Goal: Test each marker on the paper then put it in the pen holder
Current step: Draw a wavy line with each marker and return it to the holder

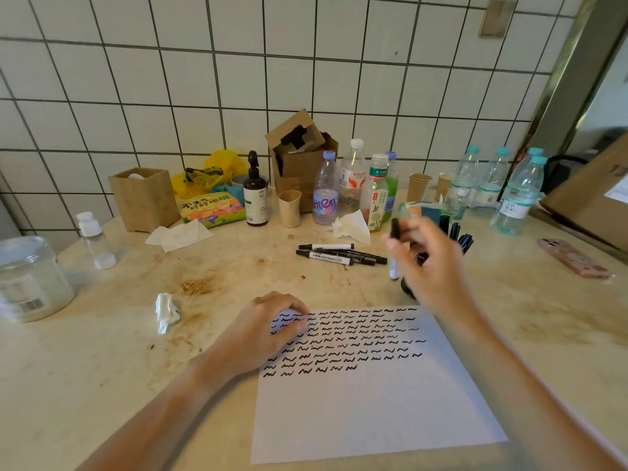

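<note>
We see the right hand (430, 263) lifted above the table (102, 385), and its fingers are curled around one marker (394, 248), which it holds nearly upright, just beyond the top right corner of the paper (367, 402). The picture of this hand is blurred, so we cannot say if the cap is on or off. The left hand (268, 331) rests on the top left corner of the paper with its fingers bent and pressing down; it grasps nothing, it only keeps the sheet in place. The paper already carries many rows of short black squiggles, and the last row is only half filled. Behind the right hand stands the pen holder (409, 290), dark and mostly hidden, and several markers in the holder (457, 234) stick out of it on the far side. Three or four loose markers (336, 254) lie together on the table, near the holder and to its left. We judge that the marker in hand is between the test and the holder, but which way it goes we cannot tell. If it is tested, the next move calls for lowering it straight into the holder among the others; then the loose markers wait their turn.
</note>
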